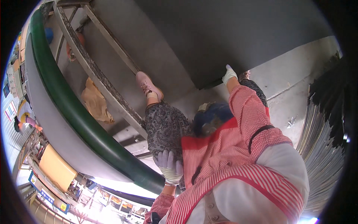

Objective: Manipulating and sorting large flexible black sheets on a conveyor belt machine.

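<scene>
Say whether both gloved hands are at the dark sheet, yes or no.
No, the right hand is at the edge of the dark sheet, while the left hand rests on a patterned trouser leg.

Dark sheet (pixel 231 37), top cropped

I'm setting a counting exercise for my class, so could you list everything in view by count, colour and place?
Large sheet: 1, dark grey, top
Sheet stack: count unclear, pale edges, right
Metal frame: 1, worn grey, upper left
Long rail: 1, green, left
Paper-like piece: 1, brown, within frame
Panel: 1, orange-yellow, lower left
Rounded object: 1, blue, below apron edge
Co-worker: 1, yellow clothing, far left
Other background items: too small to count
Apron: 1, red-white striped, lower centre
Left shoe: 1, pink, centre
Left hand: 1, pale glove, on left leg
Right hand: 1, white glove, at sheet's near edge
</scene>
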